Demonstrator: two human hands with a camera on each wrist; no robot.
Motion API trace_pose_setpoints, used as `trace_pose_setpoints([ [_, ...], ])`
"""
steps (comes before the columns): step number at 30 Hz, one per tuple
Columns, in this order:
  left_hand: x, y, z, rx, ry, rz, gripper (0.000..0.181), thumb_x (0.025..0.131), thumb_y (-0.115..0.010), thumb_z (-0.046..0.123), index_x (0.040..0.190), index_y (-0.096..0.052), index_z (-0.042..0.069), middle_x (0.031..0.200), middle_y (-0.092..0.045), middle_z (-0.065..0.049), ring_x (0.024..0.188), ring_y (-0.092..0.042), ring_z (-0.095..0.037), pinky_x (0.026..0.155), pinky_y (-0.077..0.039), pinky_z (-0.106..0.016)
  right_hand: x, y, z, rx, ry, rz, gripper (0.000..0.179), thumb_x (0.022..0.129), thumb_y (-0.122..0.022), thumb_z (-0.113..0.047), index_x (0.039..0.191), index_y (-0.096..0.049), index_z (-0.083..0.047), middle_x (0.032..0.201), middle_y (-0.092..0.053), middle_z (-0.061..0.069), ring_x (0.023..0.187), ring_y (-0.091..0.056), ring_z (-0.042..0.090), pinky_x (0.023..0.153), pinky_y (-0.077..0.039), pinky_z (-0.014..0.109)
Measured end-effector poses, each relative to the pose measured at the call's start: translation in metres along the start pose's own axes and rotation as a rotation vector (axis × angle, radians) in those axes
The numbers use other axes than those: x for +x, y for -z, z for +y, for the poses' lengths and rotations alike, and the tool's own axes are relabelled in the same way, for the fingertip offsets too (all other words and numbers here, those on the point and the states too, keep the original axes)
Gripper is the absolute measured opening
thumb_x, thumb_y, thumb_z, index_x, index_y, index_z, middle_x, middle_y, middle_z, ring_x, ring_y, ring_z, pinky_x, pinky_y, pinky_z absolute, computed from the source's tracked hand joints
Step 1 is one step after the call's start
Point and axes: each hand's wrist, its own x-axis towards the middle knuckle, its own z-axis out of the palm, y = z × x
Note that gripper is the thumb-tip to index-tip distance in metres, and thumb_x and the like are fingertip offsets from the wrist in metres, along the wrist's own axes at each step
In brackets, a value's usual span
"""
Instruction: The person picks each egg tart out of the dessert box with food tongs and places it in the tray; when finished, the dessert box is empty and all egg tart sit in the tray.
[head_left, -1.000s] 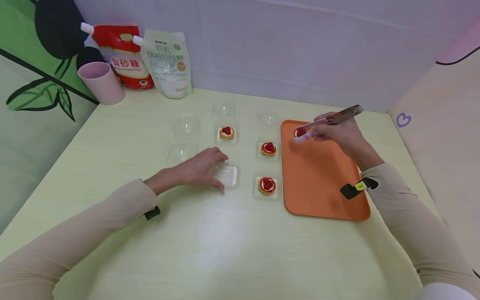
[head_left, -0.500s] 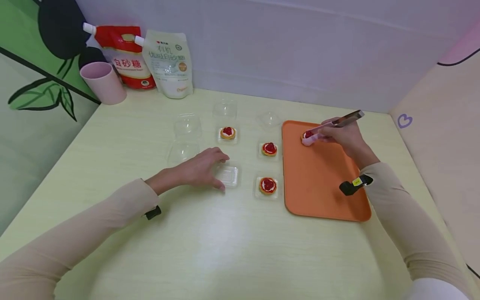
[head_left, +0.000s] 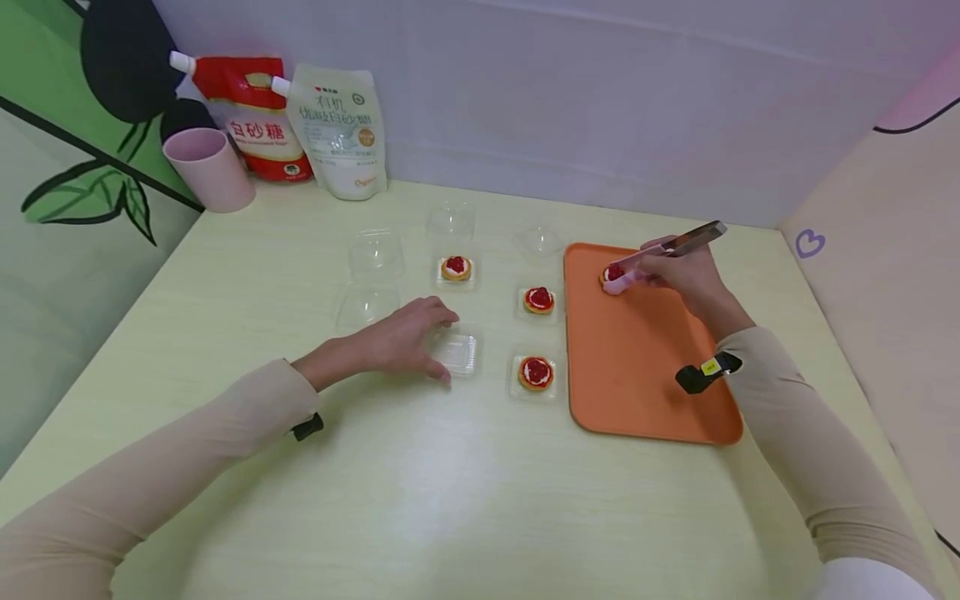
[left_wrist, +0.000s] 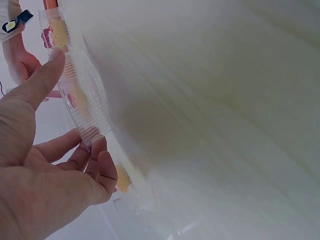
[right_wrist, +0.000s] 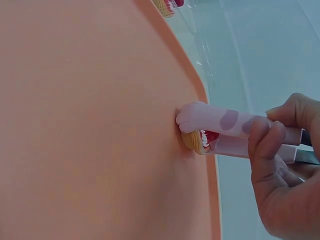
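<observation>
My right hand (head_left: 692,273) grips pink tongs (right_wrist: 231,120) with paw-shaped tips and a metal end. Their tips sit around a small red-topped tart (right_wrist: 192,141) near the far left corner of the orange tray (head_left: 645,367). At the table's middle, my left hand (head_left: 405,337) holds the base of a clear plastic box (head_left: 459,354) by its edges, thumb on one side and fingers on the other. That base holds no tart. Three more tarts, one at the back (head_left: 456,267), one in the middle (head_left: 538,300) and one nearer (head_left: 536,373), sit in clear boxes.
Raised clear lids, one at left (head_left: 377,254) and others behind, stand around the boxes. At the back left are a pink cup (head_left: 210,171), a red sugar bag (head_left: 258,121) and a pale pouch (head_left: 337,133). A wall rises behind the table.
The tongs came down around the tart, which shifted slightly right and nearer on the tray. My left hand has stayed at the box base.
</observation>
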Motion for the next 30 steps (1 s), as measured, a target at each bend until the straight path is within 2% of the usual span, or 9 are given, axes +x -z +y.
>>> trace_pose_setpoints([
  [6,0.001,0.0,0.002,-0.004,0.02,-0.012,0.08,0.07,-0.092,0.03,0.133,-0.056,-0.005,0.124,-0.057,-0.016,0.116,-0.052,-0.032,0.104,-0.045,-0.045,-0.003,0.003,-0.002,-0.026,0.007,-0.002,0.042,0.091,-0.071,-0.011,0.125,-0.054,0.007,0.085,-0.069,-0.01,0.063,-0.064,0.006,0.063,-0.056,0.019],
  [14,0.0,0.003,0.004,0.011,0.028,-0.021,0.081,0.07,-0.092,0.03,0.134,-0.055,-0.005,0.125,-0.056,-0.017,0.117,-0.052,-0.033,0.102,-0.045,-0.045,-0.009,0.009,-0.011,0.039,0.026,-0.028,0.036,0.092,-0.069,-0.008,0.122,-0.055,0.005,0.08,-0.073,-0.01,0.062,-0.067,0.01,0.062,-0.056,0.021],
  [23,0.0,0.006,0.007,0.083,0.079,-0.077,0.094,0.07,-0.091,0.039,0.143,-0.049,-0.003,0.132,-0.055,-0.018,0.124,-0.05,-0.035,0.103,-0.04,-0.055,-0.014,0.003,-0.03,0.109,0.074,-0.031,0.031,0.089,-0.071,-0.006,0.115,-0.059,0.004,0.081,-0.073,-0.003,0.058,-0.065,0.011,0.059,-0.056,0.021],
  [27,0.001,0.012,0.007,0.076,0.078,-0.056,0.097,0.071,-0.09,0.041,0.147,-0.045,0.0,0.138,-0.051,-0.018,0.129,-0.046,-0.036,0.107,-0.037,-0.056,-0.014,-0.007,-0.04,0.154,0.113,-0.052,0.028,0.088,-0.073,-0.005,0.112,-0.062,0.004,0.083,-0.074,0.005,0.057,-0.064,0.013,0.058,-0.056,0.023],
  [30,0.005,0.022,0.005,0.048,0.077,-0.022,0.095,0.075,-0.087,0.042,0.15,-0.042,0.004,0.14,-0.05,-0.019,0.131,-0.043,-0.037,0.109,-0.035,-0.057,-0.013,-0.016,-0.048,0.153,0.124,-0.074,0.031,0.087,-0.074,-0.005,0.114,-0.062,0.004,0.083,-0.074,0.006,0.058,-0.063,0.014,0.059,-0.056,0.023],
])
